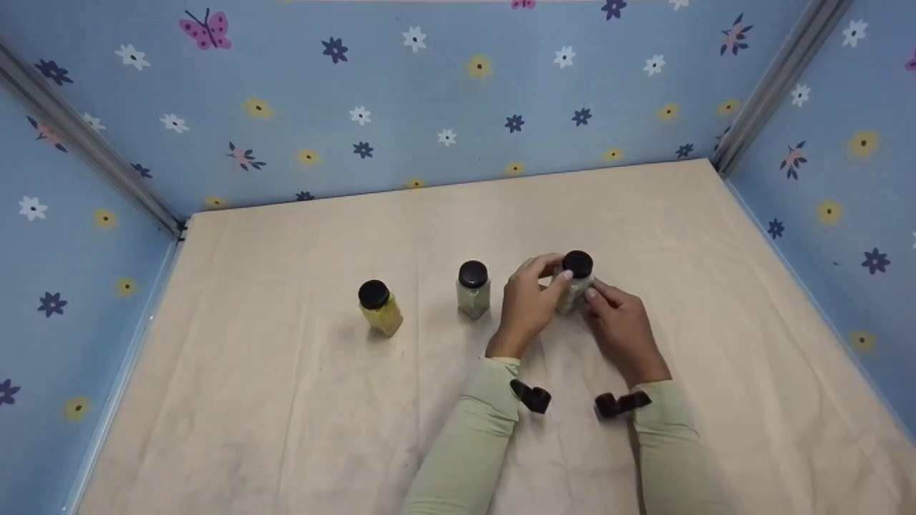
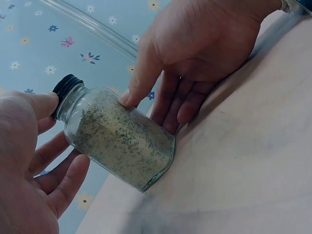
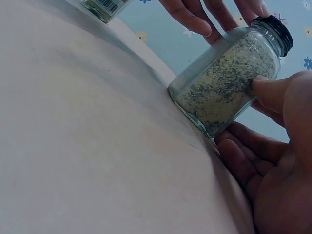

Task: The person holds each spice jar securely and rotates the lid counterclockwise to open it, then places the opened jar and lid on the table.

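A glass jar (image 1: 572,298) is grasped by two hands right of centre on a cloth-covered counter (image 1: 243,408). Its black lid (image 1: 577,264) is pinched between the thumb and a finger of the left hand (image 1: 528,300), with that hand's other fingers spread near the glass just below. The body of the jar is gripped by the right hand (image 1: 624,325), the thumb laid against one side and the fingers curved about the lower part. The jar is held nearly upright; whether its base is fully rested on the cloth cannot be told. Pale contents flecked with dark green are seen through the clear walls.

Near the left hand, a green jar (image 1: 473,292) is seen upright on the counter, and farther left a yellow jar (image 1: 383,313) is set; both are topped in black. In the right wrist view, a barcode label (image 3: 109,4) is caught at the upper edge. Pale green sleeves (image 1: 465,433) are worn, with a black camera (image 1: 533,397) strapped at each wrist. The counter is backed by blue walls (image 1: 401,79) printed with flowers and butterflies.
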A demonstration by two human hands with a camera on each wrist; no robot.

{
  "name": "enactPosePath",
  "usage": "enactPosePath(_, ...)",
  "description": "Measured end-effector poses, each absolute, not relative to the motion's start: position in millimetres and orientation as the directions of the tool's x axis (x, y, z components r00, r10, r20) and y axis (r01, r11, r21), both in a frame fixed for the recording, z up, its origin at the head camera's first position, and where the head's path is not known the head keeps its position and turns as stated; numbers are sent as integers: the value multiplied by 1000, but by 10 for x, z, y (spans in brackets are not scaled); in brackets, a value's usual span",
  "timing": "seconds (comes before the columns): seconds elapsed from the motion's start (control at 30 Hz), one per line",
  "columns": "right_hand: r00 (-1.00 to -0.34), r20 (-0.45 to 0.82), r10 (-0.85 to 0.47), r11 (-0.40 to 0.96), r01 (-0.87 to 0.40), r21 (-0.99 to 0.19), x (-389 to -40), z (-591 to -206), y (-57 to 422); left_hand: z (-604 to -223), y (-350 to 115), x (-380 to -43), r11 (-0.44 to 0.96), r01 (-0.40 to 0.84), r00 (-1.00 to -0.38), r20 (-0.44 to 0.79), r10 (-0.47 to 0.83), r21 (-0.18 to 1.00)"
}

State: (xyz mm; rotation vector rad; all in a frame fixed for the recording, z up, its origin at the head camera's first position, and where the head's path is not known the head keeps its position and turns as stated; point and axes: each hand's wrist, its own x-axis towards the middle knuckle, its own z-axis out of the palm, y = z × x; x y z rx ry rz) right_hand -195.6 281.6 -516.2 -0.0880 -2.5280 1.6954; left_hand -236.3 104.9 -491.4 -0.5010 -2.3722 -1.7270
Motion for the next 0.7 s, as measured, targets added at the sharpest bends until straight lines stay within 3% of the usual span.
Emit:
enactPosePath(0.3,-994,23,103,382,18,-924,-1840,-4865,2698,-4930,1071,-2371,319,360,-931,317,180,877)
enactPosePath(0.7,-993,9,116,374,35,-927,-1901,-4976,2743,-4923,1117,-2363,321,319,-945,272,183,892)
